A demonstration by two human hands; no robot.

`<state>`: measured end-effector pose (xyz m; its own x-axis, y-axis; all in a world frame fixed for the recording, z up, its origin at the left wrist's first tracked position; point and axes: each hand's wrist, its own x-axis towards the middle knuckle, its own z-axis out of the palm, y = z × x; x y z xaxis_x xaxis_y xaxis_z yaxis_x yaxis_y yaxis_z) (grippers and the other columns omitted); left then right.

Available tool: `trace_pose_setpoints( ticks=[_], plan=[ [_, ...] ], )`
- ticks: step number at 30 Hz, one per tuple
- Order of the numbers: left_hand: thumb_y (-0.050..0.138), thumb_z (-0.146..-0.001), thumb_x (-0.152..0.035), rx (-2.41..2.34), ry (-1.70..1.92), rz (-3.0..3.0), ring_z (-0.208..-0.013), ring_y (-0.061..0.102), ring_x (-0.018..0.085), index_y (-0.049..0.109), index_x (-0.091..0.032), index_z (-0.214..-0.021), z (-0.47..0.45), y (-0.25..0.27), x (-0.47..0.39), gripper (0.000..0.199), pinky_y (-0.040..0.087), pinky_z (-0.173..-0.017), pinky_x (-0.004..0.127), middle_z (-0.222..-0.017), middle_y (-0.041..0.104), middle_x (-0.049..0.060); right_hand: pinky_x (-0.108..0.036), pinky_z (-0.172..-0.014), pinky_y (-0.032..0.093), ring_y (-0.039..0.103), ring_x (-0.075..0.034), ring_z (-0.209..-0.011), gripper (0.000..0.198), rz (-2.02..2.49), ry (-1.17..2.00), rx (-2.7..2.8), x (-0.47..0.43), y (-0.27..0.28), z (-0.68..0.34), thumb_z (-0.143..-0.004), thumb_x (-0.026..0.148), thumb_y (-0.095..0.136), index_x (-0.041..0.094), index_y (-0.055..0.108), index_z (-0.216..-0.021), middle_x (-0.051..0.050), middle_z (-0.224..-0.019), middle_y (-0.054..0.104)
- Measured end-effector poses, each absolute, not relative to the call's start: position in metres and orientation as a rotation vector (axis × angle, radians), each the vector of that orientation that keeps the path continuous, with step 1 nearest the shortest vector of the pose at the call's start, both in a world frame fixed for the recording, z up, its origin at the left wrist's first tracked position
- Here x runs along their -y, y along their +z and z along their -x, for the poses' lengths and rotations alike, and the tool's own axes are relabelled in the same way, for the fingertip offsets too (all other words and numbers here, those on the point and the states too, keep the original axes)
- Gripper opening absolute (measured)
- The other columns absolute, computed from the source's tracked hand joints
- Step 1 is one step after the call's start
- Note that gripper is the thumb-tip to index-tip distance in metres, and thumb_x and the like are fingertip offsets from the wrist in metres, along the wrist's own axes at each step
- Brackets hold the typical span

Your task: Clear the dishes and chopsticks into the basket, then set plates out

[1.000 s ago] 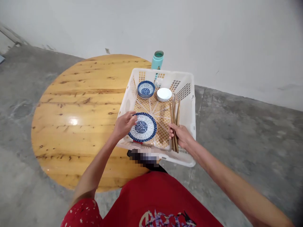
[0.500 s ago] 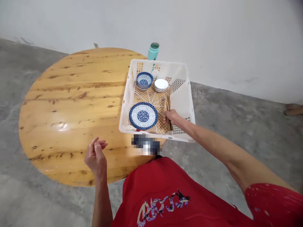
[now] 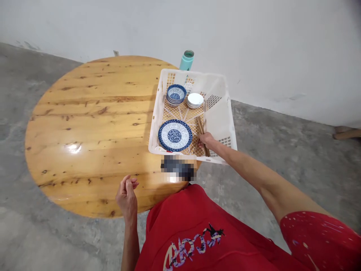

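The fingers of my right hand (image 3: pixel 207 140) are wrapped around a bunch of chopsticks (image 3: pixel 200 125), low inside the white basket (image 3: pixel 221 119), along its right side. The blue-patterned plate (image 3: pixel 175 135) lies just left of them; stacked patterned bowls (image 3: pixel 176 94) and white bowls (image 3: pixel 195 99) stand farther back. My left hand (image 3: pixel 126 191), fingers loosely curled and partly open, hovers over the tabletop's (image 3: pixel 96 128) near edge.

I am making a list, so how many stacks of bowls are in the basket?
2: one blue-and-white stack near the basket's far left corner, and one white stack just to its right. A hidden stack seems unlikely.
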<state>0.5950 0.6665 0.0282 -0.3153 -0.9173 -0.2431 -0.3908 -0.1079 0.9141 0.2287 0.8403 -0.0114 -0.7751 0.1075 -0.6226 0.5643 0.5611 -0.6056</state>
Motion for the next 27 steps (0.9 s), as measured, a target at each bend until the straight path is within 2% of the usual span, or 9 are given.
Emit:
trace_pose_setpoints(
  ticks=[6,15,20,25,27],
  plan=[
    [0.056,-0.090,-0.042,1.591,-1.398,-1.433,-0.071,0.073,0.016,0.069,-0.014,-0.107,-0.593,0.025,-0.657,0.036,0.062,-0.074,0.029,-0.083,0.075,0.005,-0.022,-0.045,0.042,0.055,-0.015,-0.046,0.013,-0.455,-0.837,-2.472,-0.839,-0.019,-0.221,-0.095,0.019,0.064,0.008,0.069,-0.090,-0.002,-0.047,0.052],
    [0.061,-0.084,-0.045,1.484,-1.481,-1.474,-0.067,0.072,0.015,0.071,-0.012,-0.102,-0.592,0.008,-0.663,0.039,0.061,-0.068,0.027,-0.080,0.075,0.005,-0.022,-0.050,0.051,0.067,-0.017,-0.057,0.030,-0.316,-0.625,-2.532,-0.841,-0.027,-0.217,-0.099,0.025,0.053,0.005,0.070,-0.114,-0.012,-0.073,0.071],
    [0.061,-0.083,-0.047,1.517,-1.475,-1.480,-0.067,0.072,0.017,0.071,-0.012,-0.103,-0.594,0.003,-0.663,0.041,0.062,-0.068,0.029,-0.080,0.076,0.006,-0.024,-0.058,0.055,0.073,-0.021,-0.066,0.034,-0.182,-0.412,-2.520,-0.845,-0.030,-0.212,-0.100,0.027,0.048,0.005,0.072,-0.111,-0.014,-0.073,0.073],
    [0.061,-0.083,-0.046,1.504,-1.457,-1.473,-0.068,0.073,0.017,0.071,-0.012,-0.103,-0.597,0.000,-0.659,0.040,0.063,-0.069,0.030,-0.079,0.075,0.006,-0.029,-0.077,0.057,0.076,-0.028,-0.094,0.030,0.051,-0.135,-2.512,-0.852,-0.021,-0.208,-0.094,0.027,0.058,0.010,0.076,-0.110,-0.017,-0.083,0.076],
    [0.061,-0.083,-0.045,1.492,-1.459,-1.477,-0.067,0.072,0.017,0.071,-0.012,-0.103,-0.598,-0.001,-0.658,0.040,0.062,-0.068,0.030,-0.079,0.075,0.006,-0.032,-0.078,0.057,0.076,-0.030,-0.093,0.029,0.093,-0.037,-2.488,-0.853,-0.018,-0.207,-0.092,0.026,0.060,0.011,0.076,-0.110,-0.017,-0.084,0.076]
  ],
)
